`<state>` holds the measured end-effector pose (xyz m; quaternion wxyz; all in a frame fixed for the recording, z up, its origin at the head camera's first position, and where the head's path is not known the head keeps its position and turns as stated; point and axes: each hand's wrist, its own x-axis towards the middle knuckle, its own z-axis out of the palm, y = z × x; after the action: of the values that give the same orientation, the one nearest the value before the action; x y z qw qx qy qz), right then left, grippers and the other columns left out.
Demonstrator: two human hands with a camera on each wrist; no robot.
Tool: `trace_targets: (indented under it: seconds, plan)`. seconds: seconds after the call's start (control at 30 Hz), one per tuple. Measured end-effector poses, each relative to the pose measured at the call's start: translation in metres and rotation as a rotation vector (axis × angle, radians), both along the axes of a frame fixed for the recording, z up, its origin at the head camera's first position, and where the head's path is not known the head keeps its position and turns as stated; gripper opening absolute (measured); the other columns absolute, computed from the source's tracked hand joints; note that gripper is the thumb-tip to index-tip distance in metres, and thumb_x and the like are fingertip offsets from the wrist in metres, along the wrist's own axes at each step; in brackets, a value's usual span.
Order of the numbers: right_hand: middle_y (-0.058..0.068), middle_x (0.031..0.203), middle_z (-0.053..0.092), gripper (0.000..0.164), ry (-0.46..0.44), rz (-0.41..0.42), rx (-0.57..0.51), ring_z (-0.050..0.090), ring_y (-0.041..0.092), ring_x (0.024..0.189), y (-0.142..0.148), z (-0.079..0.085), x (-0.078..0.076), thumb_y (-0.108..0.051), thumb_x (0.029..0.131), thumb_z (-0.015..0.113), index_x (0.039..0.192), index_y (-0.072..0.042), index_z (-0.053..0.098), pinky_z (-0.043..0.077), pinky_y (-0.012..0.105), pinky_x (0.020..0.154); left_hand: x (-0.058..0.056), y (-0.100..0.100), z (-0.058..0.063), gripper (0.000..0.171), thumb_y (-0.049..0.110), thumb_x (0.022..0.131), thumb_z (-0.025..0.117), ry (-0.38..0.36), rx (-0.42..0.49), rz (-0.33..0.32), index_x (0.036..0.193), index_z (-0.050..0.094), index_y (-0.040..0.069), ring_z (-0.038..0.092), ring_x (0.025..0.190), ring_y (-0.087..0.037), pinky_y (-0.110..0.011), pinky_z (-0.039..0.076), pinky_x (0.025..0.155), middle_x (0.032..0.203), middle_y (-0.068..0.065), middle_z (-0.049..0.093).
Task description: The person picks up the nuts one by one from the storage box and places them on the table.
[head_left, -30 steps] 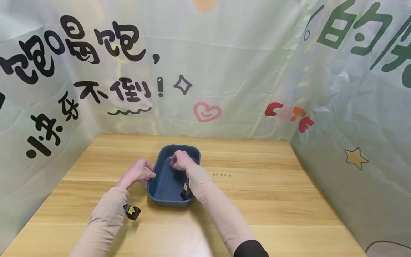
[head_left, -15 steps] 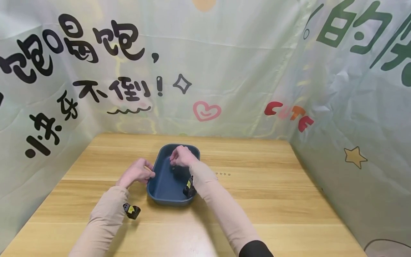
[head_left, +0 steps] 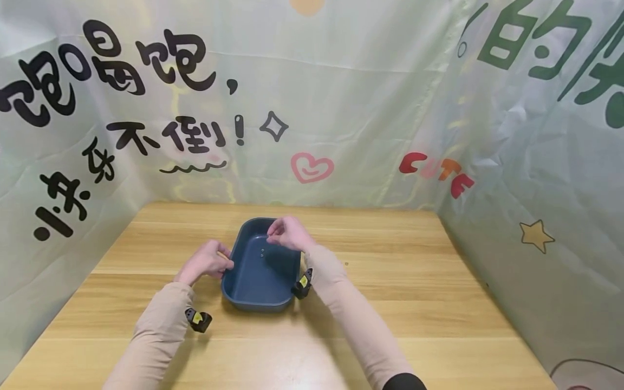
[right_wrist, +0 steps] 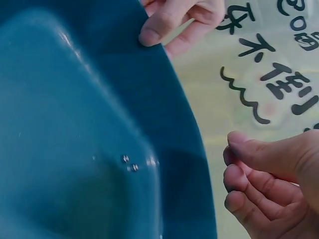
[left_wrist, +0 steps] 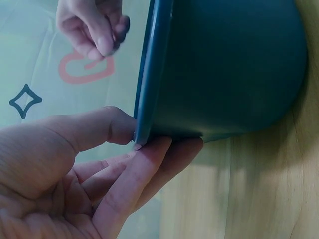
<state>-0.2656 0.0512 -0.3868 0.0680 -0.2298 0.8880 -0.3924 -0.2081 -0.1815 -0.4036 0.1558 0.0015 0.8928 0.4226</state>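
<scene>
Right hand point(head_left: 291, 234): poised above blue tray point(head_left: 258, 287), toward one o'clock of its centre; thumb and forefinger close together, other fingers curled; anything held between, impossible to tell from these views. Left hand point(head_left: 207, 261): at nine o'clock, pinching tray rim, thumb inside, fingers outside.

Blue tray: one, round-cornered, on wooden table point(head_left: 414, 303), long sides running twelve to six. Two small metal pieces point(right_wrist: 125, 159): on tray floor, just beside each other, slightly off centre toward twelve. Single tiny piece point(head_left: 346, 264): on table at three o'clock, apart from tray; kind too small to tell. Wrist camera point(head_left: 302, 284): by rim at four o'clock; touching or apart, unclear.

Step in hand, by judgement: fingertip work with small pieces over tray. Advised: steady, light pinch at nine o'clock, without tilting or dragging; right fingertips low over floor before any release, against bounce and roll; forearm high enough for wrist camera to pass over rim; table piece best pinched from above, thumb against forefinger.
</scene>
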Motion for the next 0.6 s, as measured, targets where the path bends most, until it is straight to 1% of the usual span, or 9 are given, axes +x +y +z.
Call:
trace_targets:
  seconds: [0.23,0.37,0.6]
  plan:
    - [0.014,0.087,0.071,0.011,0.005,-0.042,-0.083,0.063,0.012,0.073,0.029,0.003,0.012,-0.005,0.087,0.074,0.094,0.002,0.071,0.052,0.017,0.066,0.001,-0.001,0.000,0.029,-0.002,0.081,0.066,0.017,0.013,-0.007,0.107,0.060,-0.015,0.063,0.066,-0.014,-0.032,0.065,0.062,0.080,-0.015,0.068]
    - [0.015,0.087,0.072,0.011,0.022,-0.074,-0.122,0.062,0.009,0.073,0.047,0.001,0.018,-0.006,0.087,0.074,0.094,0.002,0.070,0.051,0.016,0.065,0.001,-0.001,0.000,0.028,-0.002,0.082,0.066,0.018,0.016,-0.010,0.106,0.060,-0.015,0.064,0.065,-0.014,-0.033,0.065,0.063,0.080,-0.016,0.069]
    - [0.021,0.088,0.072,0.014,0.027,-0.111,-0.239,0.060,0.006,0.069,0.076,-0.008,0.026,-0.002,0.086,0.075,0.096,0.007,0.070,0.054,0.018,0.065,0.002,-0.001,0.001,0.030,-0.002,0.081,0.066,0.013,0.020,-0.013,0.107,0.059,-0.016,0.066,0.066,-0.015,-0.034,0.065,0.064,0.083,-0.020,0.070]
